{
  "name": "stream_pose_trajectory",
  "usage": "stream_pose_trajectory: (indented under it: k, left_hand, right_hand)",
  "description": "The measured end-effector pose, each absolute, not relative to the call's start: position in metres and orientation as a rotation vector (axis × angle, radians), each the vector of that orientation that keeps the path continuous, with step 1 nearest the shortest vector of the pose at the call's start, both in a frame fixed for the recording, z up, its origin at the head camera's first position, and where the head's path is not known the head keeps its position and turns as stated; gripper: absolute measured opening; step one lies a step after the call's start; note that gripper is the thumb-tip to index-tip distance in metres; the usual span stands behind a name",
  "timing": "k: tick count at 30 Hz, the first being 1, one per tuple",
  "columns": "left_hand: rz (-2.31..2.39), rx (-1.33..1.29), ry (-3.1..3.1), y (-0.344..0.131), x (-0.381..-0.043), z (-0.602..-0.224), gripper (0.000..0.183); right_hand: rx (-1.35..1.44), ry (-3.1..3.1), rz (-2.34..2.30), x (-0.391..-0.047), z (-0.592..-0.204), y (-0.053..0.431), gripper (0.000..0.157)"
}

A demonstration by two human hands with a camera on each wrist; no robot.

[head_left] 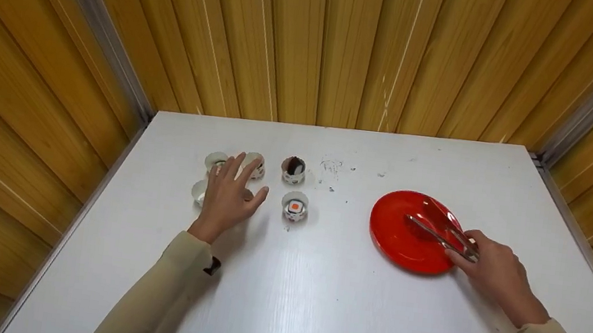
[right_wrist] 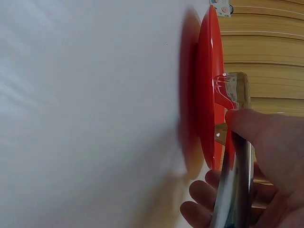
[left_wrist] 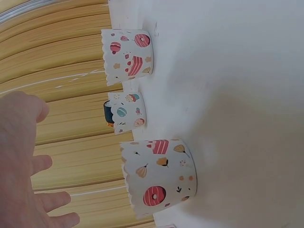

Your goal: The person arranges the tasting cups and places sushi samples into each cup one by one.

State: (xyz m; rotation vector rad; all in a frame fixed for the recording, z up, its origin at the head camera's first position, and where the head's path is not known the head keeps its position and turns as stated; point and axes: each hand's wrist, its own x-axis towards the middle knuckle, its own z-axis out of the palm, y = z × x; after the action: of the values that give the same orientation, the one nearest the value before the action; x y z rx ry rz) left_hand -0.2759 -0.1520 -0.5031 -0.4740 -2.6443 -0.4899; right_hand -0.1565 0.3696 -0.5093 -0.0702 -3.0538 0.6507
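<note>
My left hand (head_left: 227,197) hovers over a cluster of printed paper baking cups, fingers spread and holding nothing. It partly covers the cups at the left, among them one pale cup (head_left: 198,193) and another behind (head_left: 214,161). To its right, one cup (head_left: 294,211) contains a white piece with an orange square; the cup behind it (head_left: 293,177) has something dark and white inside. Cake and doughnut prints show on a near cup (left_wrist: 159,175) in the left wrist view. My right hand (head_left: 501,271) grips metal tongs (right_wrist: 241,166), their tips over a red plate (head_left: 397,241).
The white table (head_left: 302,303) has dark smudges (head_left: 332,165) and crumbs behind and right of the cups. Wood-look panels (head_left: 344,53) enclose its back and sides. A broad stretch of tabletop separates the cups from the plate.
</note>
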Motion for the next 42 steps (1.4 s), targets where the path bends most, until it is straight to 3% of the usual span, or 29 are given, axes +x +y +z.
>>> stream_pose_trajectory:
  k: [42]
  left_hand:
    - [-0.493, -0.425, -2.725, -0.159, -0.262, -0.516, 0.064]
  right_hand:
    - [-0.091, -3.171, 0.664, -0.138, -0.511, 0.390, 0.079]
